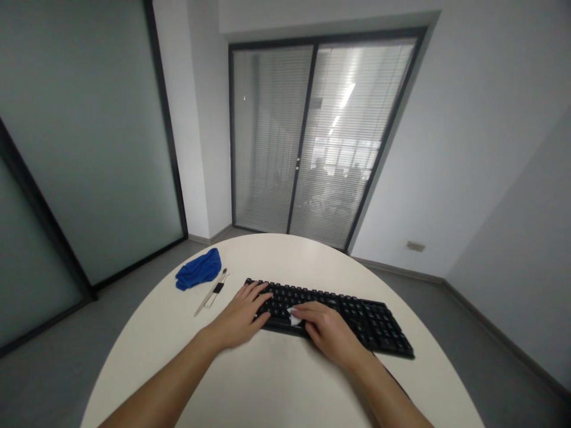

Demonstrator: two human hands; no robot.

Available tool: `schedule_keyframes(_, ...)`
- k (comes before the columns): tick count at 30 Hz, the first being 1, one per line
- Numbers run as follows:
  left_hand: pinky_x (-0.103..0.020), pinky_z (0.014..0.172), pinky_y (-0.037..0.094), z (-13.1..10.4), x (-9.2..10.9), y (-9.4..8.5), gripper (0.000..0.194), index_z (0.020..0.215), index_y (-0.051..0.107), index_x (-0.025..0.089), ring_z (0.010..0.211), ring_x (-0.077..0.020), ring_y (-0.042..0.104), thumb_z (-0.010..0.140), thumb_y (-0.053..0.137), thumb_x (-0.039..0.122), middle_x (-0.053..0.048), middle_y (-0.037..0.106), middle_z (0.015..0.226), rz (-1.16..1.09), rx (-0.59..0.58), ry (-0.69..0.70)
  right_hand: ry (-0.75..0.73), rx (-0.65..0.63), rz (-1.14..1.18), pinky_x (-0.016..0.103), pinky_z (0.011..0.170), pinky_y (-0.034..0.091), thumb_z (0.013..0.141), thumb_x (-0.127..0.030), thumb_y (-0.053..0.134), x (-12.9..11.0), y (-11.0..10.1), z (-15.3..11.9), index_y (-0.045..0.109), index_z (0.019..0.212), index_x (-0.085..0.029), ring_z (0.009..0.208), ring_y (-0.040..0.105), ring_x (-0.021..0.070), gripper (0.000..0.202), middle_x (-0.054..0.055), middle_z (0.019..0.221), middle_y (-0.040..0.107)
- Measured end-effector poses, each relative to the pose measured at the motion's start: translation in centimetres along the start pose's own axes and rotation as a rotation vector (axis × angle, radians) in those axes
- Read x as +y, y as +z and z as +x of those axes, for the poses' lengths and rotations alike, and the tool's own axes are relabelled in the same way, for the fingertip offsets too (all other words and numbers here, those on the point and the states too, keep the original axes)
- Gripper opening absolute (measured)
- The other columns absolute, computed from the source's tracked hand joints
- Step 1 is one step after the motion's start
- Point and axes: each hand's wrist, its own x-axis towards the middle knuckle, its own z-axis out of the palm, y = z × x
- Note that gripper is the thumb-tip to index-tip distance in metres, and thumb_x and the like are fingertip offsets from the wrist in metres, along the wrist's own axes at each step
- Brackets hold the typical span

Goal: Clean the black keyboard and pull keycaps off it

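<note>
A black keyboard [343, 306] lies at a slant across the round table. My left hand [243, 313] rests over its left end, fingers spread on the keys. In my right hand [328, 326] the fingers are closed around a small white wipe [294, 317], which touches the lower keys near the keyboard's middle. My right palm and wrist cover part of the keyboard's front edge. A dark cable shows beside my right forearm.
On the pale table [276, 380], left of the keyboard, lie a crumpled blue cloth [199, 269], a thin brush [209, 294] and a light tool with a black band [218, 288]. A glass door with blinds [272, 142] and white walls stand beyond.
</note>
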Motion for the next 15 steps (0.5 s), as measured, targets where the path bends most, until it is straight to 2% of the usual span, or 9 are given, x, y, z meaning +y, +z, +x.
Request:
schedule_keyframes(4,-0.054,0.116,0.027,-0.2,0.5,-0.4,0.043,0.137,0.047,0.025,0.141,-0.0295,0.031,0.096,0.046,0.039,-0.007,0.038,0.152,0.024,-0.041,-0.019,0.108,0.133,-0.092,0.041,0.115,0.034,0.088,-0.010,0.038,1.3,1.5,0.3,0.052,0.139,-0.020,0.134,0.045,0.0198,0.053,0.007,0.145,0.049)
schedule_keyframes(7,-0.055,0.116,0.026,-0.3,0.7,-0.3,0.045,0.138,0.045,0.025,0.141,-0.0308,0.030,0.096,0.045,0.041,-0.008,0.037,0.152,0.023,-0.056,-0.024,0.179,0.090,-0.168,0.046,0.118,0.026,0.096,-0.025,0.038,1.5,2.0,0.6,0.045,0.144,-0.016,0.140,0.036,0.0240,0.049,0.010,0.151,0.041)
schedule_keyframes(10,-0.056,0.116,0.025,-0.4,0.6,0.0,0.045,0.138,0.045,0.025,0.142,-0.0310,0.030,0.096,0.045,0.041,-0.008,0.038,0.152,0.009,-0.033,-0.010,0.222,0.021,-0.201,0.049,0.118,0.022,0.098,-0.039,0.038,1.1,2.1,1.0,0.041,0.146,-0.015,0.141,0.033,0.0262,0.054,0.013,0.152,0.038)
schedule_keyframes(15,-0.056,0.117,0.025,-0.4,0.3,0.3,0.046,0.139,0.045,0.025,0.142,-0.0306,0.029,0.096,0.044,0.042,-0.008,0.037,0.152,-0.004,-0.029,0.001,0.269,-0.006,-0.200,0.049,0.118,0.020,0.097,-0.045,0.039,1.0,2.2,1.4,0.039,0.147,-0.015,0.143,0.030,0.0267,0.059,0.013,0.154,0.035)
